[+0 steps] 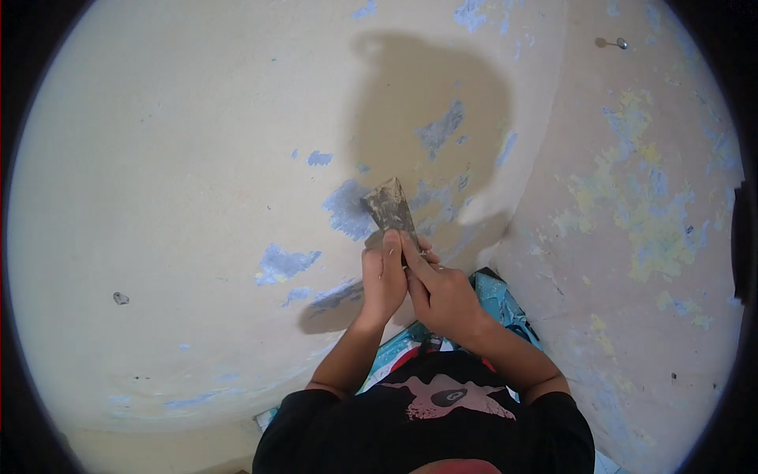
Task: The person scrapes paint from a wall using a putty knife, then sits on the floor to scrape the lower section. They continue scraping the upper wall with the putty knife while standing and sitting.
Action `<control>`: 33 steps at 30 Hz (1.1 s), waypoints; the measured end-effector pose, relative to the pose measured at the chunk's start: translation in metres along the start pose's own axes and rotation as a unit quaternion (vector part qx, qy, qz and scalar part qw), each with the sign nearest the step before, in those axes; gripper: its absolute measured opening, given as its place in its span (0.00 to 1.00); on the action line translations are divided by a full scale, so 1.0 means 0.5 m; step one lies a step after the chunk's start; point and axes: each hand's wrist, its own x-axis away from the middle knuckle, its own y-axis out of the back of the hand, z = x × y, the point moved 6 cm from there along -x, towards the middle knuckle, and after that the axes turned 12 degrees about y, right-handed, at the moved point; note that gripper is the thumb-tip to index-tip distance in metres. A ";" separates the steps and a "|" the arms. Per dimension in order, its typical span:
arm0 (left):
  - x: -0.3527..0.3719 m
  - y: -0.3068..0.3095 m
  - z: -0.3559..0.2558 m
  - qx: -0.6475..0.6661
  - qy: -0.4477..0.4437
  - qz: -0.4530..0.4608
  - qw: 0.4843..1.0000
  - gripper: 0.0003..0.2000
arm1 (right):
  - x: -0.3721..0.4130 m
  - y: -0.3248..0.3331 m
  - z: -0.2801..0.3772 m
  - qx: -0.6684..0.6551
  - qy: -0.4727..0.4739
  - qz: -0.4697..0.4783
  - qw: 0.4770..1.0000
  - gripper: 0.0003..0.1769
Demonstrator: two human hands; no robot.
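A putty knife [391, 204] with a worn, paint-smeared blade points up and away from me, close over the wall. My left hand [384, 272] is closed round its lower part, the thumb lying along it. From the other side my right hand [442, 294] grips the same tool, fingers pressed to the base of the blade. The handle is hidden inside both hands. Just left of the blade shows a blue patch [345, 212] where the wall's pale coat is gone. Small flakes cling to my fingers.
The pale wall [197, 158] carries more bare blue patches. A second wall [568, 316] meets it in a corner at right, with blue and yellow patches and a nail [621, 43] high up. Teal sheeting [499, 304] lies below, in the corner.
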 end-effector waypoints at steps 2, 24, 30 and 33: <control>-0.003 -0.006 -0.011 0.009 -0.020 0.016 1.000 0.27 | -0.010 0.018 0.009 0.003 0.026 -0.023 0.999 0.32; -0.009 -0.005 -0.037 -0.042 -0.023 -0.001 0.999 0.26 | -0.027 0.034 0.016 0.032 -0.019 0.038 0.999 0.30; -0.007 -0.018 -0.043 0.024 -0.025 0.010 0.999 0.27 | -0.035 0.057 0.032 0.018 0.030 0.001 0.999 0.31; -0.002 -0.013 -0.032 0.009 -0.022 0.010 1.000 0.28 | -0.030 0.052 0.029 0.023 0.006 0.016 1.000 0.31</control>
